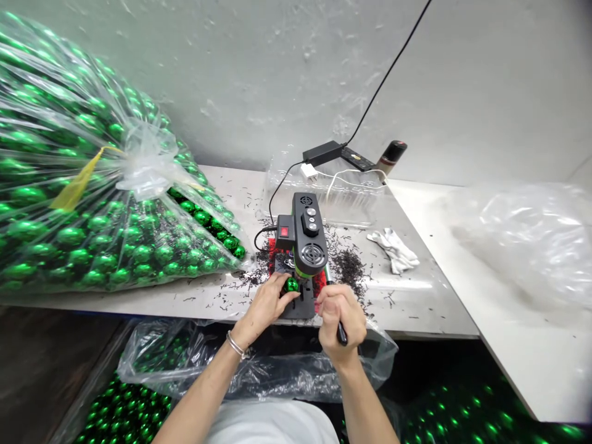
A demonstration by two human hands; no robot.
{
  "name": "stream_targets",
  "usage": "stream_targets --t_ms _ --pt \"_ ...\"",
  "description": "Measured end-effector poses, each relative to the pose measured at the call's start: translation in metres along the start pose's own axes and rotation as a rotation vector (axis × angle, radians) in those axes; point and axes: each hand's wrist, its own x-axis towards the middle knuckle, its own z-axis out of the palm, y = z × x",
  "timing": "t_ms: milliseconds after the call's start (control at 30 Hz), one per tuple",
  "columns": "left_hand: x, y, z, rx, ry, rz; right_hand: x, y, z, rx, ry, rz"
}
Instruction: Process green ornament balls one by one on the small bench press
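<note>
at the front of the black machine [311, 231], the left hand [266, 302] pinches a green ball [291, 284]; right of the machine, the right hand [342, 317] wraps its fingers round a black handle [341, 334].

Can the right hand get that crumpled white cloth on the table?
Probably yes, once it lets go: the right hand is wrapped around a black rod-shaped handle. The crumpled white cloth lies uncovered on the smooth gray table nearby, with only loose black shreds between.
</note>
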Motion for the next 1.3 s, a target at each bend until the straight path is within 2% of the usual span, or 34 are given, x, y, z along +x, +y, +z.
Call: stream_targets --t_ms 167,300,467,567,733,867,1133,1300 --pt "-0.001 -0.003 -0.001 0.04 -0.054 0.055 -0.003 0.001 0.001 0.021 0.014 0.011" --pt "-0.002 -0.003 0.004 0.109 0.015 0.039 -0.004 0.002 0.001 0.034 0.021 0.019" --pt "-0.001 -0.008 0.015 0.063 0.085 0.031 -0.01 0.006 0.0 0.037 0.017 0.026" --pt "-0.002 -0.01 0.019 0.037 0.098 0.019 -0.022 0.015 0.004 0.025 0.038 0.015" --pt "-0.003 -0.011 0.021 0.026 0.107 0.02 -0.049 0.038 0.016 -0.008 0.097 -0.088" --pt "-0.004 -0.011 0.022 0.025 0.113 0.014 -0.059 0.048 0.022 0.005 0.129 -0.109" --pt "-0.003 -0.014 0.023 0.03 0.127 0.029 -0.053 0.051 0.023 -0.004 0.061 -0.18" --pt "0.001 -0.013 0.023 0.016 0.133 0.03 -0.03 0.028 0.014 -0.025 0.055 -0.128"
